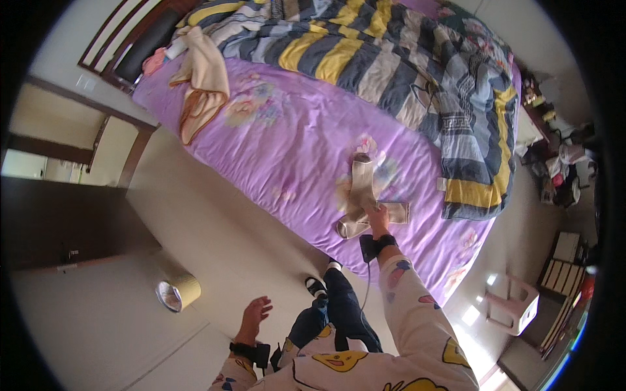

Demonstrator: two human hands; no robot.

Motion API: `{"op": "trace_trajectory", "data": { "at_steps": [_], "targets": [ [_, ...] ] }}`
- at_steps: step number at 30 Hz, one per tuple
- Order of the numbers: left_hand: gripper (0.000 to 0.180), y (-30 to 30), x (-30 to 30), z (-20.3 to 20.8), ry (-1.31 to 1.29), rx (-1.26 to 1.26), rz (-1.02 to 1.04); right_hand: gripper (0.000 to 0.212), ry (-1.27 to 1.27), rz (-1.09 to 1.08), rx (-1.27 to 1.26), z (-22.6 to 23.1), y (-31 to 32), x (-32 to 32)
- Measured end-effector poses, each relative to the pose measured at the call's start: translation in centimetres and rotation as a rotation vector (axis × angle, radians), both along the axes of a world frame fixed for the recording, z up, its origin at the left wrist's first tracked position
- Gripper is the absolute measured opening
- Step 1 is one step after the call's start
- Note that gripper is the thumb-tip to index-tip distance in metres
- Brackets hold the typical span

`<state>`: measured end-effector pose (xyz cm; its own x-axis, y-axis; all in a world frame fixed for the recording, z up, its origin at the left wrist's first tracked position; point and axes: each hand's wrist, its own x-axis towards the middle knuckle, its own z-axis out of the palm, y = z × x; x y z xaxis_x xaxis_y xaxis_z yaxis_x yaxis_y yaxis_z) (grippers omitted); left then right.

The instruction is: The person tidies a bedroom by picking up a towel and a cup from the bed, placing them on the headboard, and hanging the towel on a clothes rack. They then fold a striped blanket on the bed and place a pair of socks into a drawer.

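Observation:
Two beige ribbed socks lie crossed on a purple flowered bedsheet [293,137] near the bed's edge. One sock [362,179] points away from me, and the other sock [397,213] lies crosswise, its rounded end to the left. My right hand [378,221] reaches down where they cross, its fingers closed on the sock fabric. Which layers it pinches is partly hidden by the hand. Off the bed, my left hand [253,318] hangs over the floor with bent fingers apart, holding nothing.
A striped grey and yellow quilt [391,65] covers the bed's far side. A beige brown-edged garment [207,81] lies at the upper left. On the floor stand a yellowish wastebasket [188,290] at left and a pale plastic stool [515,306] at right.

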<state>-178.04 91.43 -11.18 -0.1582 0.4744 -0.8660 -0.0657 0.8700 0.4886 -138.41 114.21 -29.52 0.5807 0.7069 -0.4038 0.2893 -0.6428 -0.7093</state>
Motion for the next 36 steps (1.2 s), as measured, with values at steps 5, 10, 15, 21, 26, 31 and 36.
{"op": "trace_trajectory", "data": {
  "at_steps": [5, 10, 15, 21, 26, 31, 36],
  "targets": [
    [0.040, 5.0, 2.1, -1.5, 0.007, -0.024, -0.097, 0.049, 0.084, 0.062, -0.216, -0.3, 1.2, -0.9],
    [0.052, 13.0, 7.4, -3.5, 0.128, 0.250, -0.530, 0.042, 0.023, 0.520, 0.016, 8.8, 0.2, -2.2],
    [0.077, 19.8, 13.9, -3.4, 0.321, 0.881, -1.052, 0.037, 0.270, 0.813, 0.029, 17.3, -2.9, -2.8],
    [0.022, 23.5, 16.5, -8.4, -0.251, 0.998, -1.356, 0.034, 0.579, 0.815, -0.036, 20.6, -3.3, -0.4],
    [0.030, 21.9, 17.7, -11.9, -0.548, 0.170, -0.882, 0.045, 0.723, 0.469, -0.209, 18.7, -1.9, 5.0],
    [0.046, 21.1, 20.1, -12.5, -0.494, -0.018, -0.688, 0.043, 0.640, 0.618, -0.083, 16.2, -0.7, 5.1],
    [0.047, 20.9, 20.5, -12.0, -0.932, -0.258, -0.119, 0.028, -0.183, 1.399, 0.086, 19.2, -3.0, 1.8]
  ]
}}
